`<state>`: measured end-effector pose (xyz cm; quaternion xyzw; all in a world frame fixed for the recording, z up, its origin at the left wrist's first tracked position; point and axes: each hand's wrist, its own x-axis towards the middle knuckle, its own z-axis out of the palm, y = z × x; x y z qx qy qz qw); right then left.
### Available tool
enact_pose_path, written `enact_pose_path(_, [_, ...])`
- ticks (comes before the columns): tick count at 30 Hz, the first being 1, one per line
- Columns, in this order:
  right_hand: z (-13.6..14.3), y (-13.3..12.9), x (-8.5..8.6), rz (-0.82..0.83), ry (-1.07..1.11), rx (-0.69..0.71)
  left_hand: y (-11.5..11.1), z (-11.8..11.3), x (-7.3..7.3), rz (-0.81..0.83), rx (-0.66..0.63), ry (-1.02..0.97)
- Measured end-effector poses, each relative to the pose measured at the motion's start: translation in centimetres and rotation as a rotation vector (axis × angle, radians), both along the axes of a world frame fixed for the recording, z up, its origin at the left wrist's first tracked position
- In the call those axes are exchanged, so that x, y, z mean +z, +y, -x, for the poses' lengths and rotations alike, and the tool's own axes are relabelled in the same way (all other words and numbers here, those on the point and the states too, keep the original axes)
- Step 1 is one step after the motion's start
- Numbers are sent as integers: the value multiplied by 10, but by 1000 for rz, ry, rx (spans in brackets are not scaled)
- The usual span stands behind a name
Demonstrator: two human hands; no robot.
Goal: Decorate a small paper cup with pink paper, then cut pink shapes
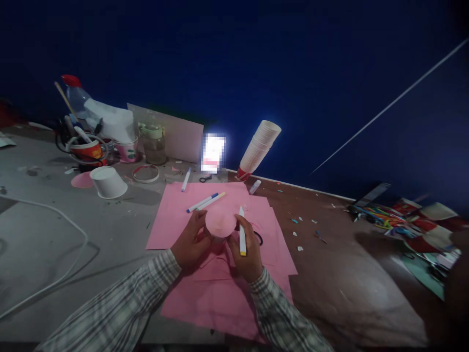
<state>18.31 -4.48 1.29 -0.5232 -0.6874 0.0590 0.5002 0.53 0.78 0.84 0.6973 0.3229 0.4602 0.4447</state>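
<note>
A round pink paper disc (220,222) is held in front of me between both hands. My left hand (192,242) closes its fingers on the disc's left side. On the opposite side, the fingertips of my right hand (246,249) touch the disc's edge, while a white marker (242,234) with a yellow end is gripped in the same hand. What lies beneath the disc is mostly hidden. Pink paper sheets (164,227) are spread under my hands. Just beyond them lie a blue-capped marker (202,202) and a yellow-capped marker (212,201). Black scissor handles (258,238) show by my right hand.
A tall leaning stack of paper cups (259,149) stands at the wall beside a pixelated bright screen (213,153). Leftward are an upturned white tub (108,183), a tape ring (145,174), a glass jar (154,144) and a white cable (78,254). Colourful clutter (388,220) sits right.
</note>
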Motion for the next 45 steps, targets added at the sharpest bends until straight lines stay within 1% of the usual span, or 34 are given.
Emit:
enact_pose_path(3, [1,0,2,2,1,-2,1,0,1,-8,-17,-1])
enact_pose_path(8, [3,0,1,-17,4,-23,0,-1,0,13,-58,-64])
enact_pose_path(13, [5,0,1,-38,1,-31,-2,-2,0,129,-86,-108])
enact_pose_path(17, [6,-1,3,-44,-23,-31,-6,-5,8,222,-91,-135])
enact_pose_path(20, [8,-3,3,-54,-46,-27,-10,-6,16,279,-82,-131])
enact_pose_path(22, [10,-4,2,-61,-52,-34,-12,-7,19,286,-67,-125])
enact_pose_path(26, [13,-6,1,-62,-35,-39,-13,-7,17,258,-37,-116])
enact_pose_path(31, [14,-7,2,-56,-50,-25,-14,-9,17,317,-15,-158])
enact_pose_path(34, [11,-6,6,-65,-50,-4,-10,-7,16,314,-4,-121])
enact_pose_path(37, [5,-7,9,-41,66,-2,-3,-2,12,228,25,-81])
enact_pose_path(39, [-1,-9,9,-30,226,-21,0,0,10,141,68,-52])
enact_pose_path(41, [-4,-12,9,-54,369,-24,1,0,11,104,93,-39])
enact_pose_path(42, [-5,-13,10,-81,410,-4,0,0,12,111,84,-45])
enact_pose_path(45, [-4,-15,15,-173,422,128,-3,-3,15,147,-25,-92])
